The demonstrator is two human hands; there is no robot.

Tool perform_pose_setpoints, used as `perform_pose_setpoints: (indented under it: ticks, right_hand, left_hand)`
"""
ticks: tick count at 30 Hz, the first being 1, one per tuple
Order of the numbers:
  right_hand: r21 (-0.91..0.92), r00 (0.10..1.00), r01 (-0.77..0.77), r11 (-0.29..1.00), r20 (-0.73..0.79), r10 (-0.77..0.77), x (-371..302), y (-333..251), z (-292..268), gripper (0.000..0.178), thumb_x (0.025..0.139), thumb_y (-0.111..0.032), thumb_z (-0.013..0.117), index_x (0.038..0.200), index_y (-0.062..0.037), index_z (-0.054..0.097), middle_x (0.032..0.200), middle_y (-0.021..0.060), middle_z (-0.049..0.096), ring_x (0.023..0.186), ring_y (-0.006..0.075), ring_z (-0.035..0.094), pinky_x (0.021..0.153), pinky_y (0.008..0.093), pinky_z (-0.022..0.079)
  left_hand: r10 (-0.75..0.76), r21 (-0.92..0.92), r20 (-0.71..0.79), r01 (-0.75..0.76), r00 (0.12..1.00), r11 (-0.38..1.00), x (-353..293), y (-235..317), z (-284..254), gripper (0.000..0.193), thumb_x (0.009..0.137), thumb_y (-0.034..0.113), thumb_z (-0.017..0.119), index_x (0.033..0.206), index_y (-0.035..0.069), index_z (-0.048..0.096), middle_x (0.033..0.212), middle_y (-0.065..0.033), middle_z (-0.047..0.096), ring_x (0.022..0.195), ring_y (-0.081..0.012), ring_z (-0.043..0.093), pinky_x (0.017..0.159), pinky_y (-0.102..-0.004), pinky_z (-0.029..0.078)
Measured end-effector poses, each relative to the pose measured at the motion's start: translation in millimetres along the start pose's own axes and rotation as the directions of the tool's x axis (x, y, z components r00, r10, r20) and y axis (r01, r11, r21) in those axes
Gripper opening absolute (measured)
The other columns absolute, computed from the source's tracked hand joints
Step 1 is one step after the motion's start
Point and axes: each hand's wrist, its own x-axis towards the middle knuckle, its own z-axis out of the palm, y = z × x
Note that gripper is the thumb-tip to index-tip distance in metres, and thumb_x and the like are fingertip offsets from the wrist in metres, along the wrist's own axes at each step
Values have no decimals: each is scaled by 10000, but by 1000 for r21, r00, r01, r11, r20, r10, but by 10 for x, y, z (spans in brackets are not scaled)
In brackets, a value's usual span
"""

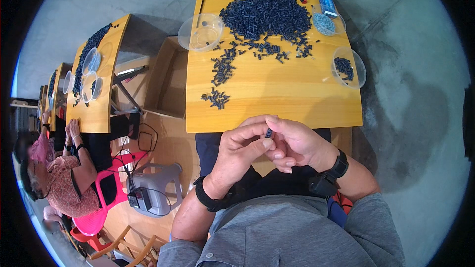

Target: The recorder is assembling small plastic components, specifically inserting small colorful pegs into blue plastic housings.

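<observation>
The yellow bench (277, 105) is standing in front of the seated person, its far half carrying a broad heap of short dark pieces (264, 14). The left hand (240, 151) and right hand (304, 141) are meeting just off the near edge. Three clear round tubs are sitting along the sides: the left tub (181, 35) looking mostly bare, the right tub (360, 70) holding dark pieces, the far right tub (340, 25) holding pale blue bits (324, 23). Smallest, a single dark piece (269, 132) is resting between the fingertips; the left grip is pinching it, while whether the right grip is closing on it I cannot tell. The step in hand is apparently working this one piece, and the next move is calling for steady, precise fingertips.
</observation>
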Motion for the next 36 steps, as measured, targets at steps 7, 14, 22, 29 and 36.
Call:
perform_pose_setpoints:
  ticks: [7, 14, 22, 29, 36]
  right_hand:
    - [32, 999, -39, 999, 14, 39, 14, 4, -31, 535, 950, -556, 384, 694, -92, 452, 512, -9, 434, 329, 80, 441, 311, 246, 417]
    - [-11, 991, -123, 992, 51, 123, -13, -19, -55, 525, 954, -554, 371, 702, -99, 438, 504, -11, 420, 318, 80, 425, 305, 256, 421]
    - [-5, 992, -120, 993, 34, 120, 1, 2, -48, 493, 957, -522, 382, 671, -120, 393, 476, -29, 366, 296, 73, 388, 291, 260, 409]
    - [98, 987, -126, 987, -90, 135, 10, 93, -2, 434, 955, -487, 393, 713, -127, 403, 507, -49, 316, 316, 62, 340, 321, 276, 438]
    - [312, 987, -34, 949, -136, 80, 83, 312, 63, 363, 930, -437, 447, 720, -141, 434, 498, -42, 293, 342, 80, 324, 368, 318, 470]
  left_hand:
    - [-48, -27, 17, 49, 999, 998, 46, -29, -59, 145, 879, -9, 587, 1001, -46, 656, 1131, -89, 590, 899, -132, 603, 789, -253, 499]
    - [1, 78, -21, 1, 1000, 997, 40, 58, 33, 106, 898, 1, 569, 940, -51, 652, 1101, -101, 585, 863, -142, 610, 731, -245, 522]
    - [-4, 139, -8, 5, 1000, 990, 45, -23, 8, 117, 898, -16, 548, 953, -48, 646, 1125, -106, 576, 923, -150, 598, 803, -263, 501]
    - [-77, 121, -47, 82, 996, 989, 14, -18, 22, 141, 897, -21, 533, 983, -45, 642, 1102, -100, 588, 931, -152, 592, 822, -270, 486]
    - [-54, 208, -29, 59, 998, 976, 28, -18, 2, 165, 897, -16, 519, 1012, -52, 632, 1039, -89, 610, 874, -133, 601, 754, -242, 497]
